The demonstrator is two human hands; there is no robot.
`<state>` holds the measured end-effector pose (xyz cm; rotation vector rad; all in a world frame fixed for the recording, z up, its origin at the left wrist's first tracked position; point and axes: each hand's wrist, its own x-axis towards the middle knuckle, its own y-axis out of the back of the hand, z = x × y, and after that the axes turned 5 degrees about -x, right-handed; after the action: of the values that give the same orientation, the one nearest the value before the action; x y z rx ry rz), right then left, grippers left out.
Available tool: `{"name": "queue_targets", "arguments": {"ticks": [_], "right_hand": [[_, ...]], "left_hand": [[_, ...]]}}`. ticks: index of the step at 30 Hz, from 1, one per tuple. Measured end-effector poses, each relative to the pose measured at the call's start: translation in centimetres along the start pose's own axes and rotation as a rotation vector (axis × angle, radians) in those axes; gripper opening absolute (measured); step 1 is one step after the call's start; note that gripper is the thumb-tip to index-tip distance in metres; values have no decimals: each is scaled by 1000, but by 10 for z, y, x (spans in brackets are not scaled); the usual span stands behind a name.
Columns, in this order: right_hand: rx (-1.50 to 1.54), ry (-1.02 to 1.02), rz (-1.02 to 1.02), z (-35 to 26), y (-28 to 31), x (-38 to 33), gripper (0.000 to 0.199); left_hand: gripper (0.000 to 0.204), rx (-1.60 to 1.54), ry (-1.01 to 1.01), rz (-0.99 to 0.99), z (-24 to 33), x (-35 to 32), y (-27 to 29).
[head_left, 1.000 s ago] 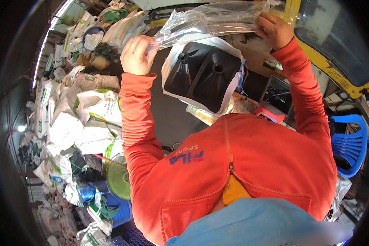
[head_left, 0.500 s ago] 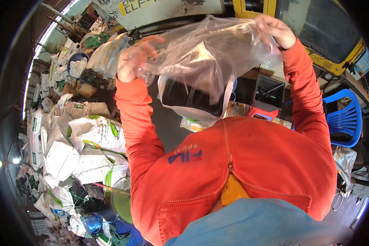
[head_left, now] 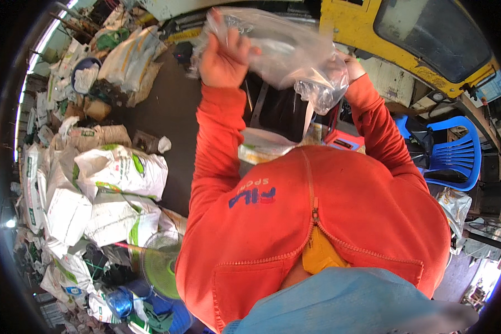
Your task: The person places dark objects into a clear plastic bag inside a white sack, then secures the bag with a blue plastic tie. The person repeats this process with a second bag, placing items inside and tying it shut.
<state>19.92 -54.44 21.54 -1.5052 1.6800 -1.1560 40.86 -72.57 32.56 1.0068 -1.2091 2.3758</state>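
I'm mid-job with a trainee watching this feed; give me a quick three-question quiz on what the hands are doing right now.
1. True or false: both hands grip the clear plastic bag.
2. Which hand is partly hidden behind the bag? A) left hand B) right hand
3. What colour is the plastic chair on the person's right?

Key: 1 true; 2 B; 3 blue.

Both arms raised, left grip (head_left: 224, 58) and right grip (head_left: 353, 68) clenched
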Motion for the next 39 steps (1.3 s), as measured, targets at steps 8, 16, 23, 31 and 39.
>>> {"name": "queue_targets", "arguments": {"ticks": [8,16,23,31,39], "right_hand": [[-471,78,348,46,-43,-4,20],[-500,87,491,67,1,-22,10],[-683,283,428,18,-34,0,13],[-1365,-3,642,-24,60,59,31],[-1214,51,421,5,135,110,31]], "left_hand": [[27,290,61,657,41,29,27],[28,-104,38,605,29,-58,104],[19,-45,25,248,34,-57,72],[35,24,-76,858,7,-141,70],[53,-29,-279,863,-6,-185,87]]}}
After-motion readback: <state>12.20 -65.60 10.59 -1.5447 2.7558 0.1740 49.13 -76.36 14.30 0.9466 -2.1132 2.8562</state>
